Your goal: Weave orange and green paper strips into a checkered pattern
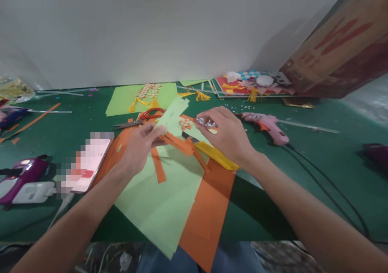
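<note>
My left hand [142, 143] pinches pale green paper strips [174, 113] that fan upward. Orange paper strips [178, 143] cross just below and right of its fingers. My right hand [227, 131] has its thumb and fingers curled around a small, round, black-and-white patterned item [205, 121], whose kind I cannot make out. Beneath that hand lies a yellow cutter knife [216, 155] with a dark blade end. Under both hands are green paper sheets [160, 208] and orange paper sheets [209, 208]. Scissors [133, 123] with red handles rest behind my left hand. A small woven orange-and-white piece [185, 124] lies between the hands.
To the right, a pink glue gun [268, 127] trails a black cable. A phone [91, 164] and a purple device [28, 176] with a white plug lie left. Behind are tasselled woven pieces [148, 93], decorated papers [254, 83] and a large paper bag [336, 50].
</note>
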`<state>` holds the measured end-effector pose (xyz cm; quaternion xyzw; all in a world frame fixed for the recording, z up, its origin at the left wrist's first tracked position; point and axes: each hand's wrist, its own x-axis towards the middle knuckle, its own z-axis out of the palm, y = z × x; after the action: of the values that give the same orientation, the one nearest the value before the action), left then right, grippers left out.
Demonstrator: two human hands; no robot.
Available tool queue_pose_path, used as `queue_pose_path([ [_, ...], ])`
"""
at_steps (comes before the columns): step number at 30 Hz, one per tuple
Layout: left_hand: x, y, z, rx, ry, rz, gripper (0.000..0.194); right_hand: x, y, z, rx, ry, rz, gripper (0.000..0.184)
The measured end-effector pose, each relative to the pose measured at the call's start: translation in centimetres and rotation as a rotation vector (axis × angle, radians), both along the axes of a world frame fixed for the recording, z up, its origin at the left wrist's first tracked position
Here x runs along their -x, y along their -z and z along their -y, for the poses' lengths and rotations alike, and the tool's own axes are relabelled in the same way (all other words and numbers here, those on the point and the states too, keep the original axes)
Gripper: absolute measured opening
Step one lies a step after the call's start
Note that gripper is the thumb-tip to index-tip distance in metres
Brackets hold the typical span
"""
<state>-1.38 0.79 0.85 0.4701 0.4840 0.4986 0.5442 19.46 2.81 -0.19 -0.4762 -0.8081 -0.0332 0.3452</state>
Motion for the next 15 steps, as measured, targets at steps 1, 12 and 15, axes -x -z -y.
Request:
queue_pose_path([
  [1,0.2,0.0,-0.1,-0.035,-0.031,0.026,0.018,0.0,0.0,0.0,0.073,-0.016,-0.012,0.012],
  [12,0.7,-0.2,-0.5,-0.105,-0.119,0.103,0.017,2.1,-1.6,3.1,0.454,-0.01,0.644,0.021],
  [15,0.7,-0.1,-0.5,-0.082,-0.124,0.088,0.016,2.4,-2.4,4.2,0.548,0.06,0.753,0.018],
])
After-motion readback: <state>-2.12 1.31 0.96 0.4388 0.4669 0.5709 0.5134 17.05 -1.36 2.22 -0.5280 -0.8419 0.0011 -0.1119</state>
